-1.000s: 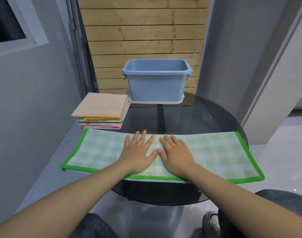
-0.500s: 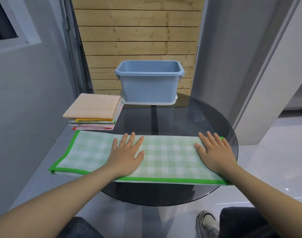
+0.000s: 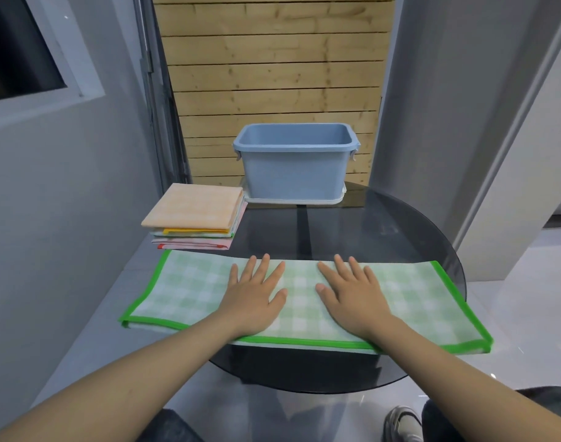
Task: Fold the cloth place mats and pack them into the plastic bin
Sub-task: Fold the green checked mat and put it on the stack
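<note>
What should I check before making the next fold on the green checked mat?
1. Green checked mat lies flat as a long strip: ok.
2. Left hand and right hand flat on it: ok.
3. Mat's right end overhangs the glass table: not ok.
4. Blue bin open, lid under it: ok.
5. Stack of folded mats beside the bin, not packed: not ok.
6. Bin bottom empty: cannot tell.
</note>
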`<act>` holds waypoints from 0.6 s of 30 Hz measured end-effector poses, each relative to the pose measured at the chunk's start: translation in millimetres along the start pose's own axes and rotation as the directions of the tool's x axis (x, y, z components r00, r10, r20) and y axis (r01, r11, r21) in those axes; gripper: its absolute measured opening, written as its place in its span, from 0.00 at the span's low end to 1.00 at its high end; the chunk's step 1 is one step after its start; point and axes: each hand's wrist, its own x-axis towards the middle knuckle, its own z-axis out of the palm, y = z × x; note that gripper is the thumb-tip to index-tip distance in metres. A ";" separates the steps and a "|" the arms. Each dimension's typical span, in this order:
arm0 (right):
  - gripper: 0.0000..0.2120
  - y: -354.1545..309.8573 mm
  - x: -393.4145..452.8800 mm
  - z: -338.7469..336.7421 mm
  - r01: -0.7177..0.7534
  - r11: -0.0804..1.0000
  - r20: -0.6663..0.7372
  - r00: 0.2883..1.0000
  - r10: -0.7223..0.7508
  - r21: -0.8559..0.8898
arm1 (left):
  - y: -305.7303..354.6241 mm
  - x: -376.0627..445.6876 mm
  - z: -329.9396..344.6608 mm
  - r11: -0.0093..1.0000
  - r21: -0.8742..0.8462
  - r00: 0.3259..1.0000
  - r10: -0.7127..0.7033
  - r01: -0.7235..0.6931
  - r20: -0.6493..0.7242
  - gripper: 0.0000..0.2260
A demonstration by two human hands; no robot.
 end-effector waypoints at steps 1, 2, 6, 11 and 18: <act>0.26 -3.8 0.5 1.2 0.022 0.999 0.010 1.000 -0.022 -0.025 | -1.9 0.2 -0.1 1.000 0.000 1.000 0.009 -0.009 -0.003 0.25; 0.26 -5.8 1.1 1.8 0.034 0.998 0.020 0.999 -0.033 -0.046 | -5.6 0.2 0.0 1.000 -0.004 1.000 0.020 -0.020 -0.009 0.25; 0.26 -4.9 0.6 1.4 0.032 0.997 0.032 0.999 -0.030 -0.068 | -42.5 -5.1 -1.1 0.999 -0.043 0.999 0.011 -0.013 -0.032 0.26; 0.35 -5.5 0.6 3.0 0.038 0.996 0.016 0.999 -0.037 -0.076 | -112.8 -22.3 1.1 0.980 -0.098 0.978 -0.185 0.176 -0.093 0.26; 0.35 -21.3 4.8 5.4 0.131 0.989 -0.122 0.983 -0.138 -0.061 | -136.2 -48.0 6.7 0.833 -0.410 0.910 -0.414 0.373 -0.012 0.26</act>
